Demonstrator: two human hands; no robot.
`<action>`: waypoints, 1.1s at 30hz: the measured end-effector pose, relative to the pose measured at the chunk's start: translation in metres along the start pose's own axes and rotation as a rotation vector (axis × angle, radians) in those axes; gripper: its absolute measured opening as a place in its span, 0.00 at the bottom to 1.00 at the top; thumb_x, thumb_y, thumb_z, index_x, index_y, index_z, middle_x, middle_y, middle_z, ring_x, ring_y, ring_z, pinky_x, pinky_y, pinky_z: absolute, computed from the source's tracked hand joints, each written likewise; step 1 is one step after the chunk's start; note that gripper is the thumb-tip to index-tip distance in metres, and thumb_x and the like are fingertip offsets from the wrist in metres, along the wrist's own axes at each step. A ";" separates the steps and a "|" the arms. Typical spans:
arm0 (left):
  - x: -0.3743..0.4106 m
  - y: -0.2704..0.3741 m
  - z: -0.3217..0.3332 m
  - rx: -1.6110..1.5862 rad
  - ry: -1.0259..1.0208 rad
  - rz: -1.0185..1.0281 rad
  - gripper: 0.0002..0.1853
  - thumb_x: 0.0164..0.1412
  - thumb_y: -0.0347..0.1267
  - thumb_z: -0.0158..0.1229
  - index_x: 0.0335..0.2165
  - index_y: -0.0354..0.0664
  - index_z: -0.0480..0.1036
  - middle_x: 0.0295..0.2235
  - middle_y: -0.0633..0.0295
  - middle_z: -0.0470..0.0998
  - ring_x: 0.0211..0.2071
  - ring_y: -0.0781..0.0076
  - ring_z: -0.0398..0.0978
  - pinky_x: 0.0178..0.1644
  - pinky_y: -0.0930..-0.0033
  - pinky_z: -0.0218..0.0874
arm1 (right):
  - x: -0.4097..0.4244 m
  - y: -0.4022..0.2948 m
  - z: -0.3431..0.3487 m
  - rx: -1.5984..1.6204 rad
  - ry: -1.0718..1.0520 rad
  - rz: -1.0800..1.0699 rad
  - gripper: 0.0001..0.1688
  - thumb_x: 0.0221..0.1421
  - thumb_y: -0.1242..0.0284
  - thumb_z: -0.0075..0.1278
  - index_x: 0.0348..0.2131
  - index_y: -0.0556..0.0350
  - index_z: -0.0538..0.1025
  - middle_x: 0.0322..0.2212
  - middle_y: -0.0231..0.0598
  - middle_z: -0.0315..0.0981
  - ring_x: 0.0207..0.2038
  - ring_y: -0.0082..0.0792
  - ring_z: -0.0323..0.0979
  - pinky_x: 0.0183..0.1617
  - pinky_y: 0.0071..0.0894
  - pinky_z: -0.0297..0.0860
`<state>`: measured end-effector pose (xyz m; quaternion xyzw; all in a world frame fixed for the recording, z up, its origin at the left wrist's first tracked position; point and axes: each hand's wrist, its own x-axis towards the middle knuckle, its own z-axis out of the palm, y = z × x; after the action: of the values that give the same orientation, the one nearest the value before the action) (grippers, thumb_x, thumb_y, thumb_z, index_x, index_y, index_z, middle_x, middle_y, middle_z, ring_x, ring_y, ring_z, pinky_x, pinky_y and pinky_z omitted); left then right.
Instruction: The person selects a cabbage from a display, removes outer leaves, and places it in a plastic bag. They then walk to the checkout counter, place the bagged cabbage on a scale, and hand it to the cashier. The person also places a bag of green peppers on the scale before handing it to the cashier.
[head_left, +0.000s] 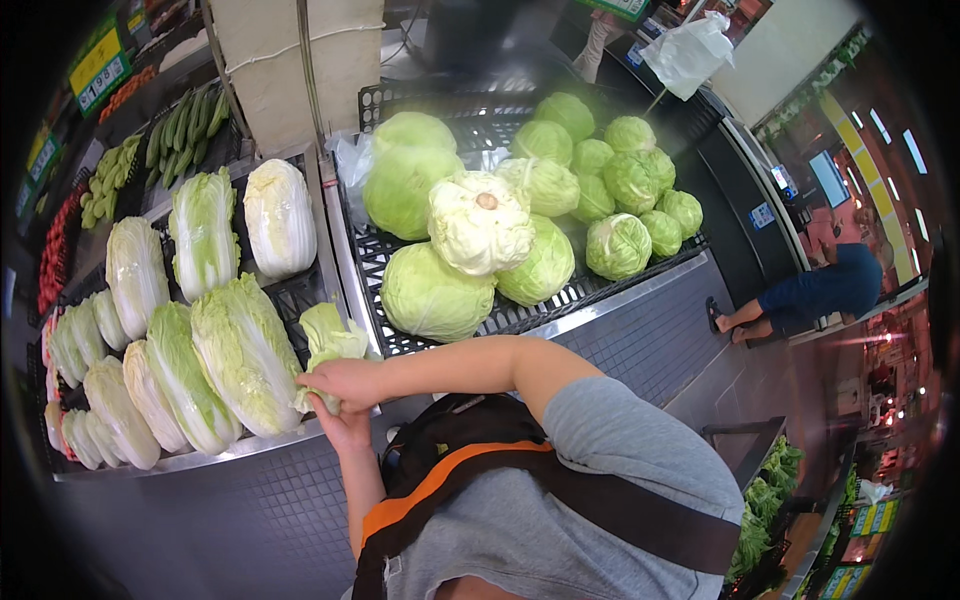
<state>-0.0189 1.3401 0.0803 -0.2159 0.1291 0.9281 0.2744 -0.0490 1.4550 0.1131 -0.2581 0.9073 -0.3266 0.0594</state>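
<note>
Loose pale-green cabbage leaves (330, 334) rise above my two hands at the front corner of the vegetable stand. My right hand (349, 381) reaches across from the right and grips their lower part. Just below it, my left hand (346, 426) comes up from beneath and pinches the lower leaf edge; its fingers are partly hidden. A large napa cabbage (244, 356) lies directly left of my hands. Round green cabbages (439, 292) are piled in a black plastic crate (525, 326) to the right.
Several more napa cabbages (124, 409) lie in rows on the left. A steel edge (247, 448) fronts the stand, and a metal post (309, 71) rises behind. Green gourds (187, 127) lie farther back. A person in dark clothes (817, 289) stands off to the right.
</note>
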 end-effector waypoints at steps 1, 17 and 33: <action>0.006 0.004 -0.019 0.018 0.020 0.004 0.30 0.59 0.48 0.44 0.54 0.43 0.53 0.53 0.58 0.60 0.54 0.62 0.59 0.54 0.57 0.53 | -0.001 -0.015 -0.009 0.079 -0.073 0.049 0.50 0.32 0.80 0.52 0.57 0.58 0.50 0.37 0.52 0.67 0.41 0.49 0.67 0.43 0.38 0.65; 0.060 0.024 -0.086 0.580 0.146 0.239 0.21 0.57 0.31 0.47 0.48 0.36 0.59 0.43 0.54 0.69 0.43 0.60 0.70 0.42 0.60 0.66 | -0.072 -0.023 -0.007 0.494 0.459 0.149 0.17 0.47 0.77 0.45 0.41 0.60 0.69 0.23 0.39 0.70 0.27 0.35 0.71 0.34 0.31 0.67; 0.057 -0.017 -0.029 1.454 1.609 1.184 0.44 0.39 0.65 0.54 0.32 0.29 0.73 0.28 0.45 0.75 0.31 0.46 0.74 0.34 0.52 0.66 | -0.530 -0.017 -0.066 0.551 0.818 0.647 0.14 0.51 0.76 0.46 0.40 0.58 0.72 0.30 0.37 0.75 0.34 0.26 0.74 0.39 0.26 0.69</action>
<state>-0.0428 1.3693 0.0266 -0.4310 0.8246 0.2254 -0.2889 0.3958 1.7501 0.1434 0.2035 0.7708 -0.5887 -0.1337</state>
